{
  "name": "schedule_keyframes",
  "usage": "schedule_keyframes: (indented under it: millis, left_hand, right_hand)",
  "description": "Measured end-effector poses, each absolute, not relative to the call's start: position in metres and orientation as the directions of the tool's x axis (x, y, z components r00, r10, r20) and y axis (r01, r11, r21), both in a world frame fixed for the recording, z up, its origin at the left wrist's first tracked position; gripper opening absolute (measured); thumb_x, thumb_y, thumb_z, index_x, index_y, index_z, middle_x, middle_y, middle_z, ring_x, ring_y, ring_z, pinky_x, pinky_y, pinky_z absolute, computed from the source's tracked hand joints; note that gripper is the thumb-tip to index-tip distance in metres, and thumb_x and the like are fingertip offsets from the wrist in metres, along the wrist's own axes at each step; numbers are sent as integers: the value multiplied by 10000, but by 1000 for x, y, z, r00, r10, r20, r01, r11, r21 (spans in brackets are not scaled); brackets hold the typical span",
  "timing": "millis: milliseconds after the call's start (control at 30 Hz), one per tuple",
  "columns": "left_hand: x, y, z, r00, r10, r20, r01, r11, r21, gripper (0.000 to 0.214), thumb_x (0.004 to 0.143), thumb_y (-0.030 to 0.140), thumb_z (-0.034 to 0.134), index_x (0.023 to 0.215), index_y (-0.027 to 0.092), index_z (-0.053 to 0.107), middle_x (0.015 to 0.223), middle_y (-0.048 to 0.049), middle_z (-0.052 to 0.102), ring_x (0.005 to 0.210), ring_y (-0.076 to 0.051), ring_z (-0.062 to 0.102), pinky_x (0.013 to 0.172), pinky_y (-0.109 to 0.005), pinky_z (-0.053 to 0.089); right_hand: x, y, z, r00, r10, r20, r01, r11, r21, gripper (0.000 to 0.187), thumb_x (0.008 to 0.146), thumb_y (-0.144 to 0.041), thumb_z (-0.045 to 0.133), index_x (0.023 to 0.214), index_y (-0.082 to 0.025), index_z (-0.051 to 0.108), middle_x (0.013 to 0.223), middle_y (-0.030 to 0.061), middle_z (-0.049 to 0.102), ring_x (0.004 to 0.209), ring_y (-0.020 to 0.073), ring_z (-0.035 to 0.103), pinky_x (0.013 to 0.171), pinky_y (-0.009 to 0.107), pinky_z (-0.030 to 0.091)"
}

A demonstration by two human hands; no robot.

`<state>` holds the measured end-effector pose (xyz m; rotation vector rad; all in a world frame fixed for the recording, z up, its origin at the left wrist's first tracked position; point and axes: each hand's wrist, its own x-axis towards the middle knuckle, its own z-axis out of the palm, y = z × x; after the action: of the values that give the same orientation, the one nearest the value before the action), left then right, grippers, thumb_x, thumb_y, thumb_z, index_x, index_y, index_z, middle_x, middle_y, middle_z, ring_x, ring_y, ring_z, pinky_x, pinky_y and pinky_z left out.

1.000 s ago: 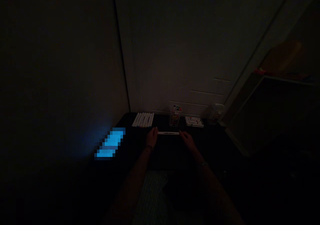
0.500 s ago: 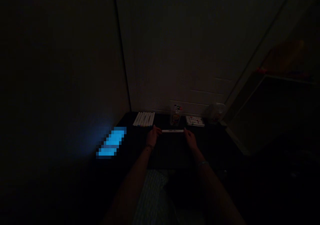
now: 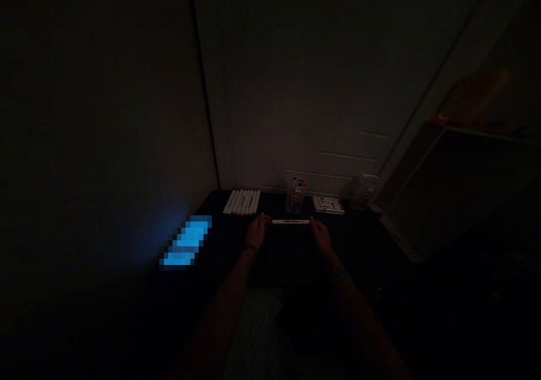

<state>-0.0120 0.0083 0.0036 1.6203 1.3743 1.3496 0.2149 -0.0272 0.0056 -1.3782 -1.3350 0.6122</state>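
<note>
A white marker (image 3: pixel 291 221) lies level between my two hands, above the dark table. My left hand (image 3: pixel 257 231) is closed on its left end, and my right hand (image 3: pixel 320 234) pinches the right end. Behind my left hand lies a row of several white markers (image 3: pixel 242 202), side by side. A clear plastic case (image 3: pixel 295 198) with a few markers in it stands upright beyond the held marker. To its right sits a stack of white markers (image 3: pixel 328 205). The scene is very dark, so fine finger detail is hard to see.
A glowing blue, pixelated screen (image 3: pixel 186 243) is at the left edge of the dark table (image 3: pixel 287 261). Another clear case (image 3: pixel 366 193) stands at the back right. Walls rise behind and to the left. A dark panel or cabinet (image 3: pixel 469 188) is at the right.
Both hands keep hold of the marker in nearly the same place. The whole view has shifted slightly, and the scene looks a little brighter around the cases.
</note>
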Motion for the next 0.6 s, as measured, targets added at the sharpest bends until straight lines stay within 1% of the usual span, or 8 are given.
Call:
schedule_keyframes:
  millis: [133, 200, 367, 600]
  left_hand:
    - [-12, 9, 2, -47, 927, 371, 361, -331, 872, 350, 768, 438, 370, 922, 195, 569, 870, -21, 616, 762, -114, 546, 688, -229, 410]
    - [-12, 9, 0, -34, 926, 376, 364, -339, 868, 325, 754, 412, 408, 933, 190, 564, 858, -25, 611, 765, -114, 547, 691, -229, 414]
    - [-12, 12, -3, -11, 934, 358, 372, -328, 868, 313, 755, 392, 403, 933, 185, 559, 815, -24, 604, 713, -110, 546, 649, -227, 422]
    - [-14, 12, -2, 17, 928, 372, 442, -341, 830, 298, 760, 385, 396, 927, 199, 559, 887, -22, 608, 772, -115, 550, 697, -233, 419]
  right_hand:
    - [214, -26, 6, 192, 932, 308, 418, 206, -885, 502, 740, -561, 347, 765, -137, 614, 722, 39, 599, 678, 145, 504, 605, 222, 358]
    - [212, -25, 5, 159, 938, 308, 444, 210, -871, 479, 736, -554, 365, 752, -147, 616, 721, 31, 598, 676, 141, 504, 609, 221, 357]
    - [209, -21, 0, 148, 945, 291, 467, 193, -863, 451, 742, -544, 359, 748, -173, 616, 720, 10, 593, 686, 135, 504, 618, 217, 358]
    - [208, -20, 3, 183, 939, 292, 412, 197, -890, 456, 734, -542, 375, 796, -164, 622, 759, 28, 607, 723, 151, 512, 630, 224, 369]
